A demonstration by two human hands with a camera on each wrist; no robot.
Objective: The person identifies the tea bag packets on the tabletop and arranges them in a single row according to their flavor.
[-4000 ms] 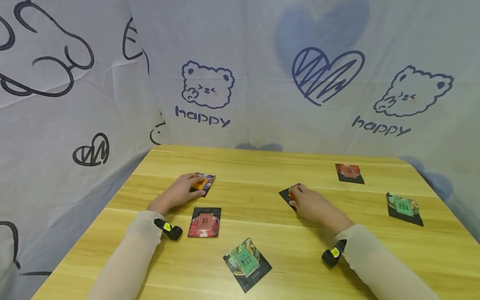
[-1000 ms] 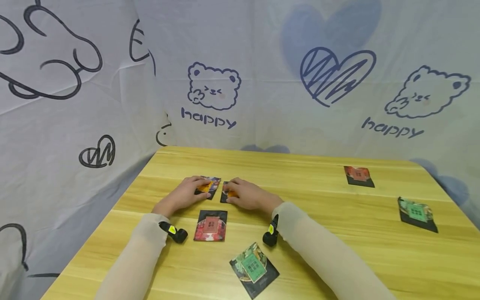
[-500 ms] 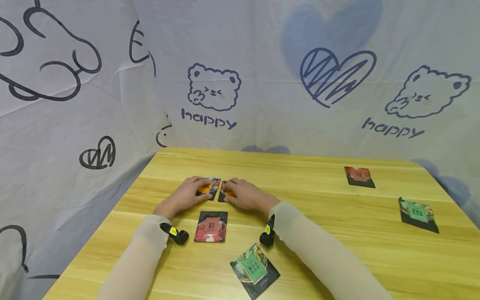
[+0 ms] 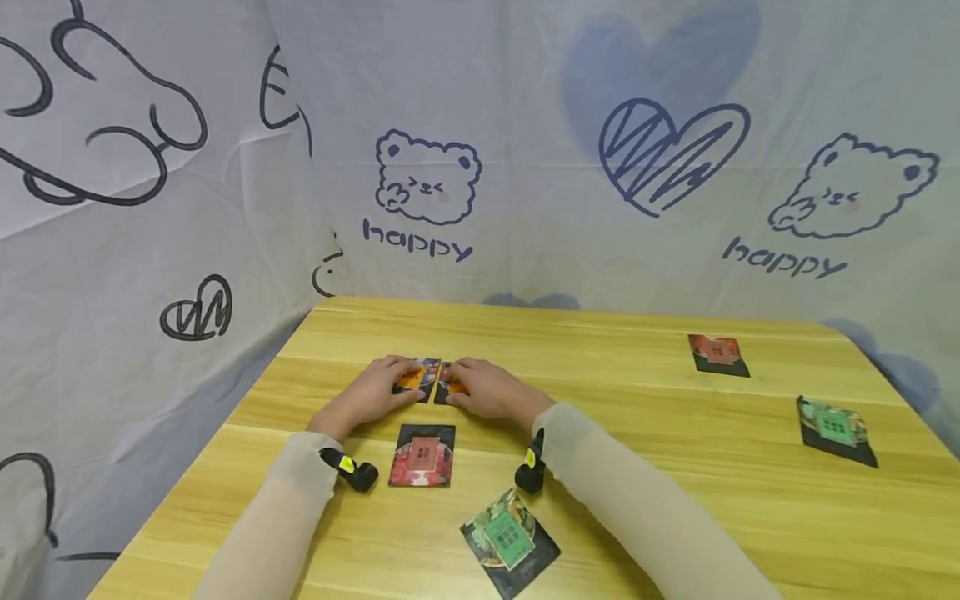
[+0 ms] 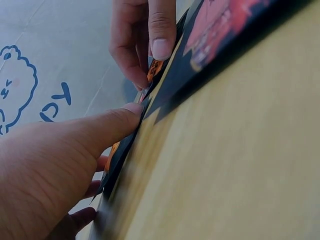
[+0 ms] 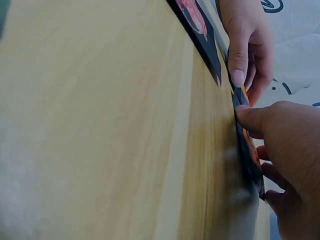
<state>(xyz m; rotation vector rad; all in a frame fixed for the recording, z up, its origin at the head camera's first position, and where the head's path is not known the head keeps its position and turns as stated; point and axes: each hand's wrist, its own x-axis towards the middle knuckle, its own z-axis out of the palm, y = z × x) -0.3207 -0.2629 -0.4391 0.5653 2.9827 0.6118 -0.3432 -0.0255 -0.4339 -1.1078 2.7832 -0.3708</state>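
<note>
Two dark cards with orange middles lie side by side on the wooden table. My left hand holds the left orange card, fingers on top and thumb at its edge. My right hand holds the right orange card the same way, thumb against the card's edge. The two cards' inner edges nearly touch. Each wrist view shows the other hand's fingers just beyond.
A red-middled card lies just in front of the hands, and a green-middled card lies nearer me. Far right lie another red card and another green card. Printed cloth walls close off the left and back.
My right hand has carried its orange card from mid-table leftward until it lies beside the left hand's card. In the last second it only closed the small gap.
</note>
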